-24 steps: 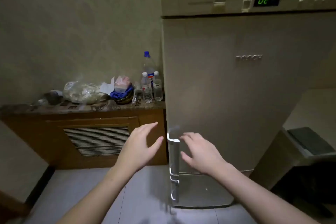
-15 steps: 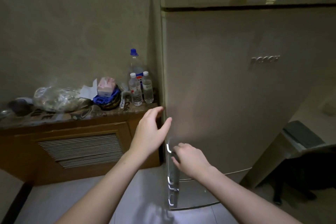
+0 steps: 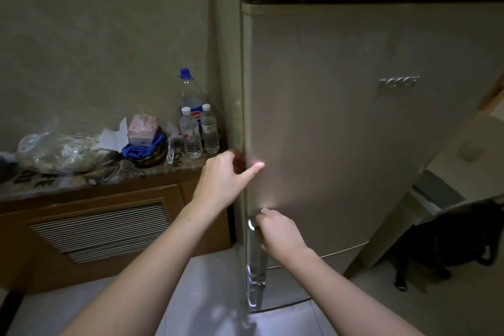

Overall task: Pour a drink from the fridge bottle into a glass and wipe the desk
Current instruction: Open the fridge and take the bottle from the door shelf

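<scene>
A tall beige fridge fills the right half of the view, its door closed. My right hand grips the chrome door handle at the door's left edge. My left hand is higher up at the same edge, fingers curled round the door's side and thumb lying flat on the door front. No glass is in sight, and the inside of the fridge is hidden.
A low wooden cabinet with a patterned top stands left of the fridge. On it are a large blue-capped bottle, two small water bottles, a tissue pack, a blue cloth and a plastic bag. A dark chair is at right.
My right hand closed on the fridge handle. My left hand rose and moved right to the door's left edge, fingers hooking round it. The view drew closer to the fridge.
</scene>
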